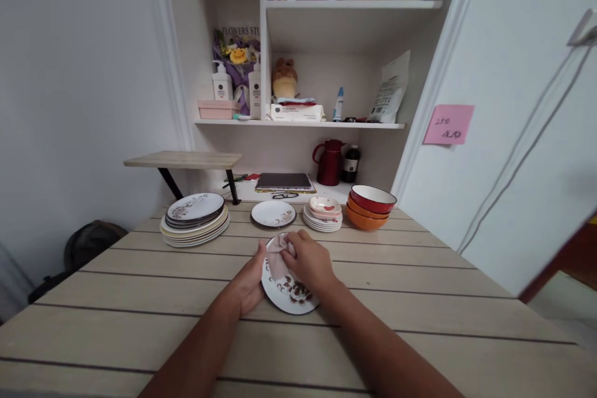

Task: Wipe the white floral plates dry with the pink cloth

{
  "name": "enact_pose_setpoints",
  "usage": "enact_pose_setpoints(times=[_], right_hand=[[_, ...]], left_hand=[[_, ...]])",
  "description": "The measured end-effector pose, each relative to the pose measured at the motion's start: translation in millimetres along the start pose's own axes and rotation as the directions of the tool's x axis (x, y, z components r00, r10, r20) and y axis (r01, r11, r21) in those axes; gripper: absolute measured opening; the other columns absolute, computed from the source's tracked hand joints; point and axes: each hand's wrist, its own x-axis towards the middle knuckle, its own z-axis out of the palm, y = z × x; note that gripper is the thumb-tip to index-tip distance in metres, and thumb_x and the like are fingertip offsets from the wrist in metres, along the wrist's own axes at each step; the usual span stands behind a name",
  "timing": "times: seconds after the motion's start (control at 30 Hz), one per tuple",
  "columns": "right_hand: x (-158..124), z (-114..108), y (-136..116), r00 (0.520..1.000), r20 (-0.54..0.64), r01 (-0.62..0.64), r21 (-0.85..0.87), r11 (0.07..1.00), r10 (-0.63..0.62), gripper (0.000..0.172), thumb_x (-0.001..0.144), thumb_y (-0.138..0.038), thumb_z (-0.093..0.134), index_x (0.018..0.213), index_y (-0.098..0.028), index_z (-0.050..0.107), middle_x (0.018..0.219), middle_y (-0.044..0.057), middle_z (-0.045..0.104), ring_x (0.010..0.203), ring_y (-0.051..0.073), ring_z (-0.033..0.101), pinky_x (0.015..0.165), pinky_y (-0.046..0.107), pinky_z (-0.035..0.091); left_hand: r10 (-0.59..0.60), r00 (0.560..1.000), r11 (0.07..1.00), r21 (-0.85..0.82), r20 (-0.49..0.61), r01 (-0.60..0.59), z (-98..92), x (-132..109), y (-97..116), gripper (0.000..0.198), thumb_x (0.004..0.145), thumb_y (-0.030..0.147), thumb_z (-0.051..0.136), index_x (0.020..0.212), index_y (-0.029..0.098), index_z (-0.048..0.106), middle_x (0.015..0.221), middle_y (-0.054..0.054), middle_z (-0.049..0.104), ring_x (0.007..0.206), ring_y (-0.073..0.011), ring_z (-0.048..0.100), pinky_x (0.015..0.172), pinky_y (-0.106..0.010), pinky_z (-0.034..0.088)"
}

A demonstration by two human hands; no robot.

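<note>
Near the middle of the table lies a white plate (293, 303) with a brown floral pattern and a dark rim, tilted slightly. My left hand (250, 281) grips its left edge, thumb up along the rim, the other fingers partly hidden beneath. Bunched in my right hand (311, 260) is a pale pink cloth (278, 262), pressed against the plate's upper face. Just beyond them sits a similar floral plate (273, 214).
Stacked plates (194, 230) stand at the left by a small raised wooden shelf (184, 160). Small dishes (323, 217) and stacked red and orange bowls (369, 211) are at the back right. Behind them are a laptop (286, 181), glasses (285, 196) and a red jug (330, 163).
</note>
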Motion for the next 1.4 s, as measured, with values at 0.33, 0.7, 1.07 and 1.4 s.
enact_pose_setpoints(times=[0.33, 0.7, 1.07, 1.4], right_hand=[[-12, -18, 31, 0.972, 0.233, 0.063, -0.206, 0.976, -0.013, 0.019, 0.081, -0.021, 0.049, 0.096, -0.026, 0.059, 0.100, 0.008, 0.061, 0.073, 0.021, 0.063, 0.056, 0.028, 0.033], [-24, -4, 0, 0.949, 0.154, 0.263, 0.090, 0.961, -0.274, 0.030, 0.076, -0.018, 0.052, 0.102, -0.030, 0.059, 0.104, 0.000, 0.058, 0.085, 0.015, 0.059, 0.066, 0.025, 0.035], [8, 2, 25, 0.979, -0.064, -0.198, -0.018, 0.980, 0.196, 0.027, 0.084, -0.024, 0.049, 0.111, -0.028, 0.053, 0.109, 0.005, 0.054, 0.081, 0.018, 0.058, 0.058, 0.027, 0.031], [5, 14, 5, 0.995, -0.085, 0.077, 0.199, 0.977, -0.061, 0.028, 0.084, -0.020, 0.053, 0.111, -0.027, 0.058, 0.116, 0.004, 0.055, 0.097, 0.017, 0.057, 0.080, 0.026, 0.042]], left_hand=[[-0.063, 0.998, 0.995, 0.084, 0.005, 0.063, -0.7, -5, 2, 0.060, 0.090, 0.058, 0.042, 0.123, 0.012, 0.059, 0.116, -0.015, 0.068, 0.113, -0.0269, 0.061, 0.099, -0.038, 0.043], [0.005, 0.996, 0.998, 0.061, -0.086, 0.001, -2.5, -1, -2, 0.053, 0.090, 0.053, 0.045, 0.113, 0.009, 0.063, 0.101, -0.015, 0.073, 0.093, -0.0257, 0.070, 0.085, -0.036, 0.052], [0.000, 0.999, 0.998, 0.066, -0.032, 0.002, 2.7, -3, -2, 0.054, 0.091, 0.052, 0.043, 0.121, 0.011, 0.061, 0.114, -0.015, 0.069, 0.110, -0.0270, 0.063, 0.098, -0.039, 0.045], [0.036, 0.999, 0.999, -0.007, -0.002, -0.036, 1.9, -1, -4, 0.053, 0.092, 0.051, 0.043, 0.126, 0.013, 0.056, 0.116, -0.015, 0.068, 0.109, -0.0260, 0.064, 0.098, -0.039, 0.044]])
